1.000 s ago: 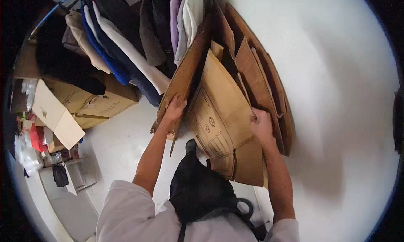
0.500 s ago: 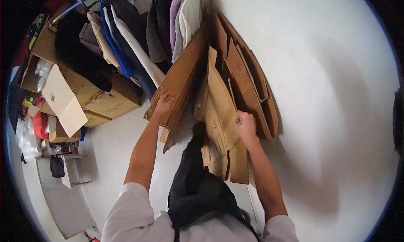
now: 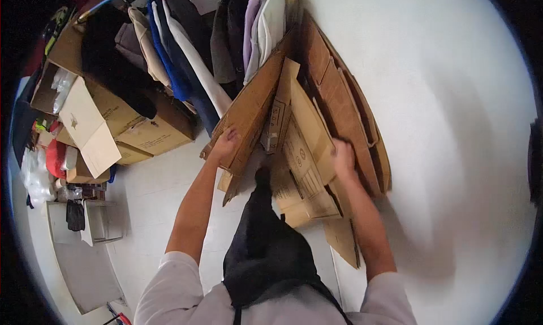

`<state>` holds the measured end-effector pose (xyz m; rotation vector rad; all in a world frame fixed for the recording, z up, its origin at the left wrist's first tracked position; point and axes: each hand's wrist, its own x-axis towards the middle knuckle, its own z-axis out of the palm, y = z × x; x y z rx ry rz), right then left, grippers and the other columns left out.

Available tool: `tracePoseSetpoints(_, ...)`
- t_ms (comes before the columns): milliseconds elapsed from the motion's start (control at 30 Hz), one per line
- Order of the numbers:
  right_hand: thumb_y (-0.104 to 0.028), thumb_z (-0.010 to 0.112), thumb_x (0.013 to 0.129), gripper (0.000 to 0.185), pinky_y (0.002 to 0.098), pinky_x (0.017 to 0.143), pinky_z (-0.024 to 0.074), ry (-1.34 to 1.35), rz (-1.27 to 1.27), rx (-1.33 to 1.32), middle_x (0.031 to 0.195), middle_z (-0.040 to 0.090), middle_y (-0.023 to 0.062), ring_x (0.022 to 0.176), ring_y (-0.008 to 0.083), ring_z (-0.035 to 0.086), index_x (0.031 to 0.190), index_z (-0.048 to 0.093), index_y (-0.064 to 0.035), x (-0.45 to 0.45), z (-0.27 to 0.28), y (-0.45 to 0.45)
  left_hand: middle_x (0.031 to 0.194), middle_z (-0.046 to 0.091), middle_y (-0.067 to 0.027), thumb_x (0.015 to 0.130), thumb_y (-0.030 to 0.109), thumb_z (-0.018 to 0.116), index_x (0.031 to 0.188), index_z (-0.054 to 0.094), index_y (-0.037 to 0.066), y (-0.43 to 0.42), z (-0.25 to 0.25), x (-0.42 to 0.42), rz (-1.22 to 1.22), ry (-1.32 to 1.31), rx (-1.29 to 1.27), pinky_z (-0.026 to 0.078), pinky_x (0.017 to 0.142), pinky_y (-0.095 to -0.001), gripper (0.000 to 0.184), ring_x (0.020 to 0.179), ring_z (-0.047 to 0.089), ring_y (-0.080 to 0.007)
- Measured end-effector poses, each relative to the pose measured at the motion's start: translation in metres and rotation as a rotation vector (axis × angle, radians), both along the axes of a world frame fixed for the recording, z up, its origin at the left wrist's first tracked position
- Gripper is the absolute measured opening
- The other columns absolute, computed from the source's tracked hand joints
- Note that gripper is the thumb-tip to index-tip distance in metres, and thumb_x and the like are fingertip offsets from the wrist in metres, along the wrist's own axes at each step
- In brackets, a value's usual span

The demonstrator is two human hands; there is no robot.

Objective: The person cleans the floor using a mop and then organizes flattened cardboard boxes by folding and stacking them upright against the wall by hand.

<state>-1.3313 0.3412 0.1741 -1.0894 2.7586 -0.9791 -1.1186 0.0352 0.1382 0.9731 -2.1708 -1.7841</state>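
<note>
My left hand [image 3: 226, 144] is closed on the edge of a brown flattened cardboard box [image 3: 249, 118], which leans to the left below the hanging clothes. On the other side, my right hand [image 3: 343, 156] grips the edge of a lighter, printed cardboard sheet [image 3: 308, 166] and pulls it open from the stack. Between the two lies a narrow printed cardboard flap [image 3: 276, 121]. More folded cardboard [image 3: 345, 107] leans against the white wall, just right of my right hand. My right fingertips are partly hidden behind my knuckles.
Clothes on hangers [image 3: 195, 48] hang from a rail at the upper left. Below them are large cardboard boxes [image 3: 155, 132], one with an open flap [image 3: 87, 127]. A small white shelf [image 3: 102, 220] stands at the left. The white wall [image 3: 452, 127] rises at the right.
My right hand has moved right and the printed sheet has swung with it, widening the gap and showing the narrow flap between. My left hand keeps its hold, shifted slightly right in view.
</note>
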Motion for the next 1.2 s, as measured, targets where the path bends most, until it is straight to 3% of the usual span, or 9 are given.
tracePoseSetpoints(233,-0.002,0.050,0.069,0.022,0.0414,0.059,0.0417,-0.273,-0.094,0.109,0.069,0.053,0.0251,0.068,0.0378,0.054,0.090,0.055,0.0010,0.068,0.047,0.047,0.124,0.038,-0.0161,0.083,0.024,0.050,0.125,0.028,0.000,-0.024,0.004,0.009,-0.027,-0.035,0.083,0.033,0.092,-0.0294,0.053,0.113,0.040,-0.0225)
tracePoseSetpoints(433,-0.006,0.052,0.071,0.017,0.0391,0.058,0.0423,-0.109,-0.136,0.264,0.062,0.050,0.0239,0.063,0.0358,0.055,0.086,0.054,0.0020,0.040,0.101,-0.005,0.125,0.036,-0.0200,0.083,0.024,0.051,0.125,0.024,-0.003,-0.043,-0.015,0.015,-0.241,0.013,0.112,0.031,0.095,-0.0302,0.058,0.115,0.038,-0.0246)
tracePoseSetpoints(667,-0.001,0.050,0.069,0.026,0.0381,0.072,0.0415,-0.069,-0.239,0.290,0.085,0.054,0.0247,0.084,0.0385,0.052,0.095,0.052,0.0036,0.035,0.051,0.032,0.124,0.035,-0.0228,0.082,0.022,0.052,0.127,0.021,-0.001,-0.048,0.025,0.011,-0.217,-0.054,0.129,0.031,0.095,-0.0307,0.059,0.117,0.036,-0.0245)
tracePoseSetpoints(733,-0.004,0.054,0.070,0.036,0.0364,0.077,0.0407,-0.687,-0.516,0.199,0.092,0.055,0.0213,0.089,0.0372,0.052,0.104,0.048,0.0020,0.058,0.096,0.003,0.124,0.035,-0.0225,0.083,0.021,0.052,0.127,0.021,-0.001,-0.053,0.021,0.012,-0.224,-0.051,0.139,0.031,0.095,-0.0307,0.058,0.116,0.036,-0.0246)
tracePoseSetpoints(833,-0.006,0.058,0.069,0.040,0.0364,0.077,0.0412,-0.328,-0.085,0.275,0.094,0.056,0.0195,0.088,0.0362,0.053,0.107,0.046,0.0018,0.048,0.005,0.062,0.124,0.035,-0.0220,0.083,0.020,0.052,0.127,0.021,-0.001,-0.065,0.005,0.014,-0.241,-0.031,0.139,0.031,0.094,-0.0307,0.058,0.116,0.036,-0.0247)
tracePoseSetpoints(967,-0.011,0.061,0.067,0.041,0.0364,0.075,0.0422,-0.110,-0.182,0.454,0.094,0.056,0.0178,0.084,0.0341,0.054,0.104,0.047,0.0016,0.072,-0.041,0.083,0.122,0.038,-0.0216,0.083,0.019,0.051,0.127,0.022,-0.001,-0.066,0.021,0.015,-0.263,-0.040,0.067,0.032,0.093,-0.0309,0.056,0.115,0.038,-0.0246)
tracePoseSetpoints(1033,-0.012,0.059,0.067,0.037,0.0373,0.073,0.0431,-0.243,-0.262,0.242,0.092,0.056,0.0195,0.082,0.0342,0.055,0.101,0.050,0.0005,0.076,-0.057,0.087,0.121,0.039,-0.0210,0.083,0.019,0.051,0.126,0.023,-0.002,-0.070,0.007,0.016,-0.256,-0.013,0.079,0.033,0.093,-0.0310,0.056,0.115,0.038,-0.0244)
tracePoseSetpoints(1133,-0.011,0.057,0.068,0.035,0.0379,0.072,0.0438,-0.241,-0.233,0.402,0.090,0.056,0.0217,0.081,0.0363,0.055,0.101,0.051,-0.0004,0.081,-0.051,0.067,0.121,0.040,-0.0203,0.082,0.018,0.051,0.125,0.025,-0.003,-0.077,0.011,0.014,-0.252,-0.002,0.049,0.033,0.093,-0.0310,0.054,0.114,0.039,-0.0240)
tracePoseSetpoints(1200,-0.010,0.056,0.068,0.034,0.0378,0.073,0.0434,-0.389,-0.250,0.384,0.091,0.055,0.0223,0.083,0.0372,0.055,0.101,0.052,-0.0004,0.096,0.018,0.017,0.120,0.041,-0.0202,0.082,0.018,0.051,0.124,0.027,-0.003,-0.078,0.020,0.016,-0.247,-0.020,0.017,0.033,0.093,-0.0310,0.054,0.113,0.040,-0.0239)
